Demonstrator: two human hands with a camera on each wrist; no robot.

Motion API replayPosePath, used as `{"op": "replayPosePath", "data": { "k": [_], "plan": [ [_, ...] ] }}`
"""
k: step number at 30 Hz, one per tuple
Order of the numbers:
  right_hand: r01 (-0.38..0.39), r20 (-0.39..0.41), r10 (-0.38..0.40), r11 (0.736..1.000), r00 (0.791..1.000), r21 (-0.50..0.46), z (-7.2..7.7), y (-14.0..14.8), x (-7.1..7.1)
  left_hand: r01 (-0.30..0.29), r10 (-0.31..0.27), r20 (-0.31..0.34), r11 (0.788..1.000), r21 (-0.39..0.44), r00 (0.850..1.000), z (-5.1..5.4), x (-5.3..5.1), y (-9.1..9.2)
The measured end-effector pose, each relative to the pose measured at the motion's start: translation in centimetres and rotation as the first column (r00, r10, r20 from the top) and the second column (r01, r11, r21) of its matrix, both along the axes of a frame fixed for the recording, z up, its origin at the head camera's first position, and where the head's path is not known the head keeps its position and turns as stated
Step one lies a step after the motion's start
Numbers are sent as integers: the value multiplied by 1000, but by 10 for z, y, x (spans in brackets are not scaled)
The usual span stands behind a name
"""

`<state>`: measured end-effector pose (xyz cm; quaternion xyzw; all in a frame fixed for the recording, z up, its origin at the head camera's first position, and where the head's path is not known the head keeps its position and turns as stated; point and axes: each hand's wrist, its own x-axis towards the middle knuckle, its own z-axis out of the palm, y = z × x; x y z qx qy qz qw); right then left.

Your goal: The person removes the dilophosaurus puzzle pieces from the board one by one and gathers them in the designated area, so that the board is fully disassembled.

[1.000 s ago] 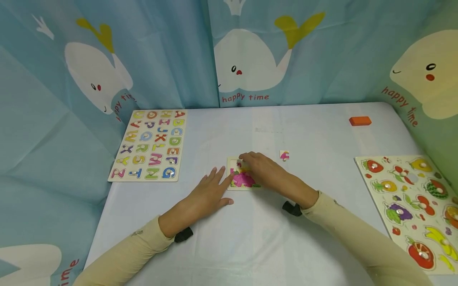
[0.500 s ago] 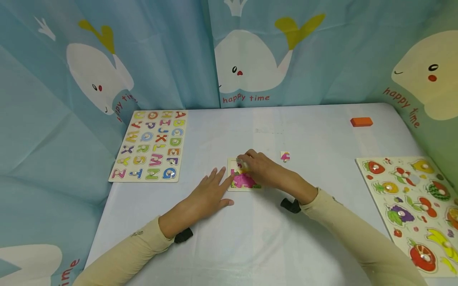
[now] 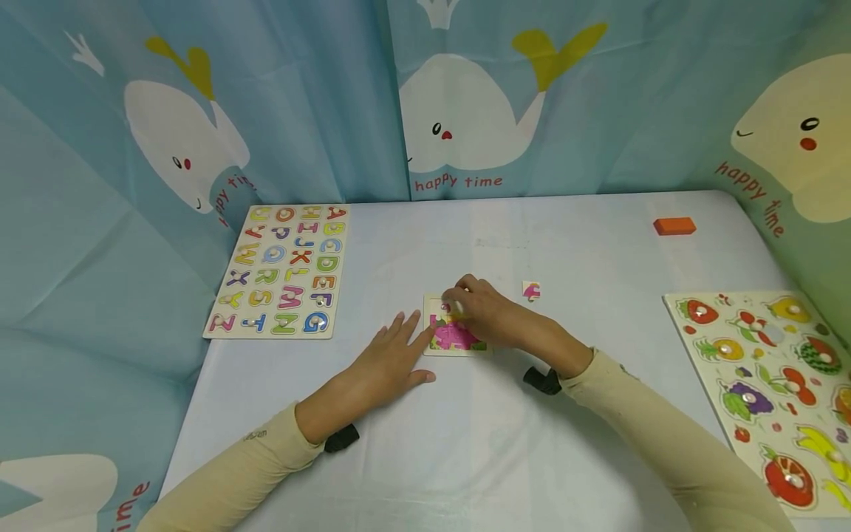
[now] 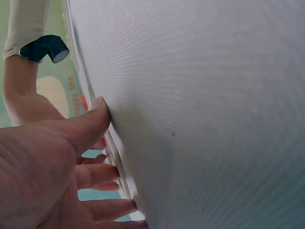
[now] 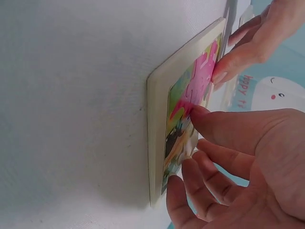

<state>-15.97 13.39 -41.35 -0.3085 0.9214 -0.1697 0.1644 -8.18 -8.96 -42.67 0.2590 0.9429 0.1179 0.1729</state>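
A small framed jigsaw puzzle (image 3: pixel 455 338) with a pink picture lies flat on the white table. My left hand (image 3: pixel 374 373) rests beside its left edge, fingers spread and straight, the index fingertip touching the frame. Over the puzzle's upper right part, my right hand (image 3: pixel 497 316) curls its thumb and fingers down onto the picture, pinching a puzzle piece that the fingers mostly hide. The right wrist view shows the thumb (image 5: pixel 202 119) against the picture surface. A loose puzzle piece (image 3: pixel 531 290), pink and white, lies to the right of the puzzle.
An alphabet board (image 3: pixel 275 273) with knobbed letters lies at the left. On the right is a fruit peg board (image 3: pixel 764 391), partly out of view. An orange block (image 3: pixel 674 226) sits near the back right, and a whale-print curtain (image 3: pixel 319 111) stands behind the table.
My right hand has shifted slightly, its knuckles a little higher, with the fingertips staying at the puzzle's upper part. The left hand has held its place. The loose piece has not moved.
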Motion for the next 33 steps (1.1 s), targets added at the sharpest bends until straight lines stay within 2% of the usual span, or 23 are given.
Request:
{"op": "replayPosePath", "data": {
  "k": [11,18,23,28,33],
  "plan": [
    [36,-14,-37,998,999,-44,-2,2,3,7,-7,-8,1000,-1,1000,0,1,0],
    [82,35,-79,994,996,-73,-1,4,4,12,-12,-24,1000,-8,1000,-2,0,-1],
    [90,36,-87,991,996,-94,-4,4,4,12,-12,-22,1000,-11,1000,-3,0,-1],
    [78,-13,-80,990,997,-116,-7,7,6,11,-11,-18,1000,-3,1000,-3,0,-1],
    [20,-128,-37,990,991,-138,-11,9,6,8,-8,-23,1000,5,1000,-2,0,0]
  ]
}}
